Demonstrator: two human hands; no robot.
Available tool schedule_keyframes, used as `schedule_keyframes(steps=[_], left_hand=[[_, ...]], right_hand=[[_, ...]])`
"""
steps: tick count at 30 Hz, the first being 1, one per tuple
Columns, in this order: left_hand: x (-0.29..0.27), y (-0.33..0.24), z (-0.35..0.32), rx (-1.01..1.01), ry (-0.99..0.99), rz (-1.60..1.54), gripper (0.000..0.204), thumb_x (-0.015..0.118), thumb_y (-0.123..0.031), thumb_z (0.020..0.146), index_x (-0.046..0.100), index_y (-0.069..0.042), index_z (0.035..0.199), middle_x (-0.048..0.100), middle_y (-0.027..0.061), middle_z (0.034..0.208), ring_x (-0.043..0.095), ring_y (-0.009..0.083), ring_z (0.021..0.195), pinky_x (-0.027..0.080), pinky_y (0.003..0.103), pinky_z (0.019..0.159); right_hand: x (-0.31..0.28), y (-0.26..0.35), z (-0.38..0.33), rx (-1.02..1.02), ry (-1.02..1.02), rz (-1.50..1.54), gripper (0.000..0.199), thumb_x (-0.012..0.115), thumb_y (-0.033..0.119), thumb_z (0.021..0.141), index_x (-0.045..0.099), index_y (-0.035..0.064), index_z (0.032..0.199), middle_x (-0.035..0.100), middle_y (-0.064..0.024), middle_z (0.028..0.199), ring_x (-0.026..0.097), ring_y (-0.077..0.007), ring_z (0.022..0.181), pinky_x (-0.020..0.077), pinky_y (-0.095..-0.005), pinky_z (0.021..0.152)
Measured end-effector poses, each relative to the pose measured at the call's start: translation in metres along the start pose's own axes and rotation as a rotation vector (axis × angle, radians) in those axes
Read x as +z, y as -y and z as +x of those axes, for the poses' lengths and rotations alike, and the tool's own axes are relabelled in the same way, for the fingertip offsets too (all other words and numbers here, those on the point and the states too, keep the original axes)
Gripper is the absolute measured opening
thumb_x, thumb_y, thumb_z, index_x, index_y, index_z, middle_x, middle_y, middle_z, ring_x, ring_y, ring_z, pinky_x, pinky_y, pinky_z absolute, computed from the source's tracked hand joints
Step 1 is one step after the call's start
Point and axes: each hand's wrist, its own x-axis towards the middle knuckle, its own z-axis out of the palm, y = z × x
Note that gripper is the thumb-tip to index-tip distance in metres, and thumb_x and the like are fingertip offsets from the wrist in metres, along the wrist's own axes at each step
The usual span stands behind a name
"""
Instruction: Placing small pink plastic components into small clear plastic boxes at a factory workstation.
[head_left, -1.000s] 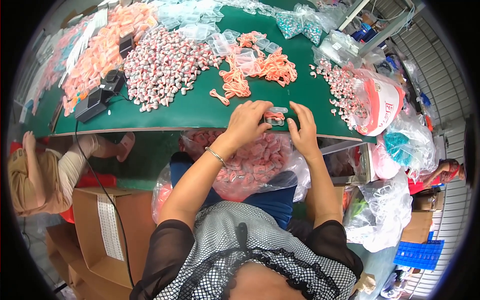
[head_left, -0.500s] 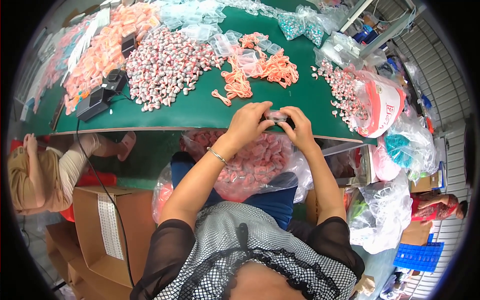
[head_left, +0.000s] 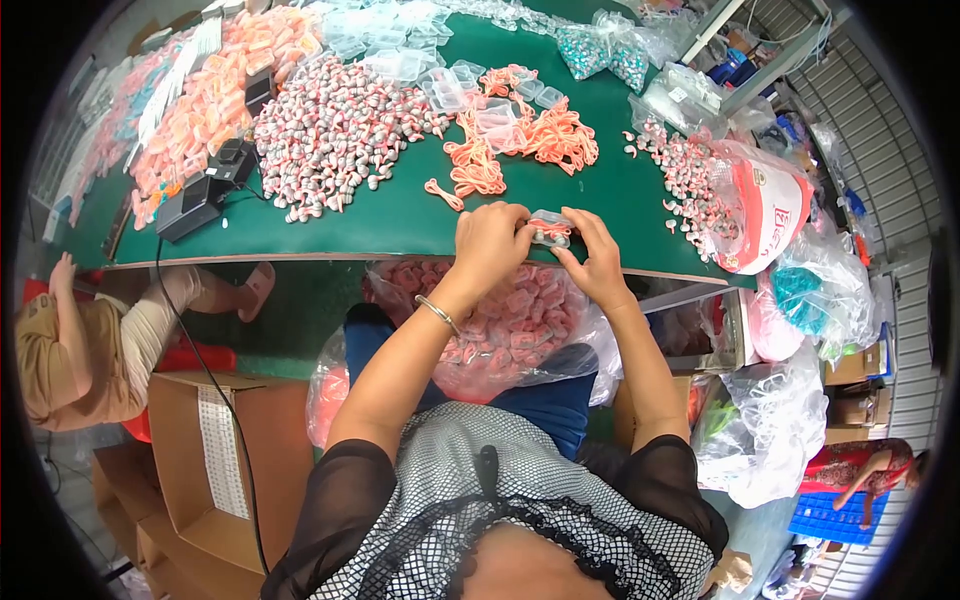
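Observation:
At the table's near edge, a small clear plastic case [head_left: 552, 229] with a pink-orange cord inside is between my two hands. My left hand [head_left: 490, 243] pinches its left end with thumb and fingers. My right hand [head_left: 597, 258] grips the other end the same way. Just beyond lie coiled orange cords [head_left: 555, 138], with one loose bundle [head_left: 444, 195] nearest my left hand. Clear case parts [head_left: 450, 88] are scattered by the cords. To their left spreads a large heap of small grey and pink earbud-like pieces [head_left: 335, 135].
Below the table edge, a clear bag of filled pink cases [head_left: 515, 325] rests by my legs. Black adapters [head_left: 190, 207] sit left on the green table [head_left: 400, 225]. A red and white bag [head_left: 775, 205] spills pieces at right. Cardboard boxes [head_left: 275, 430] stand lower left; people are on both sides.
The case has tipped in my hands, so the cord inside shows more clearly. My fingers have shifted slightly along its ends. At far right, a person in red has moved lower in the view.

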Motion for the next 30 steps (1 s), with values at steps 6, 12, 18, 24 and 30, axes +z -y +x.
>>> schedule_keyframes(steps=[6,12,18,24,30], left_hand=[[0.004,-0.004,0.004,-0.097,0.009,-0.042,0.016,0.069,-0.022,0.079,0.074,-0.007,0.080,0.070,0.0123,0.075,0.067,0.0316,0.072,0.044,0.044,0.071],[0.004,0.000,0.002,-0.077,-0.031,-0.115,0.015,0.068,-0.020,0.078,0.072,-0.006,0.076,0.069,0.0113,0.073,0.067,0.0307,0.072,0.044,0.044,0.070],[0.006,0.007,0.000,0.114,-0.110,-0.010,0.015,0.071,-0.019,0.077,0.069,-0.005,0.080,0.066,0.0086,0.070,0.066,0.0261,0.065,0.051,0.038,0.061],[-0.004,0.001,-0.002,0.212,-0.070,-0.189,0.041,0.074,-0.022,0.076,0.062,-0.009,0.113,0.063,0.0101,0.105,0.061,0.0299,0.095,0.046,0.042,0.076],[0.000,-0.002,-0.002,0.201,0.101,-0.082,0.052,0.079,-0.020,0.073,0.060,-0.011,0.120,0.060,0.0092,0.115,0.057,0.0307,0.108,0.045,0.042,0.089]], right_hand=[[0.002,-0.002,0.000,-0.015,-0.025,-0.006,0.058,0.077,0.004,0.075,0.056,0.0029,0.129,0.059,-0.0167,0.119,0.062,-0.0284,0.101,0.0521,-0.0353,0.086],[0.001,-0.002,0.000,-0.009,-0.021,0.015,0.058,0.076,0.004,0.075,0.056,0.0024,0.129,0.059,-0.0165,0.119,0.062,-0.0280,0.102,0.0515,-0.0352,0.087],[0.001,-0.002,0.000,-0.018,-0.007,0.006,0.056,0.076,0.005,0.075,0.055,0.0026,0.128,0.059,-0.0176,0.120,0.061,-0.0324,0.105,0.0504,-0.0382,0.090],[-0.001,-0.001,0.000,-0.038,-0.015,-0.001,0.054,0.075,0.004,0.075,0.056,0.0031,0.126,0.059,-0.0182,0.120,0.060,-0.0356,0.108,0.0505,-0.0404,0.090],[0.001,0.014,0.003,0.061,-0.079,0.064,0.051,0.074,0.004,0.074,0.057,0.0019,0.122,0.060,-0.0179,0.117,0.061,-0.0349,0.104,0.0507,-0.0399,0.088]])
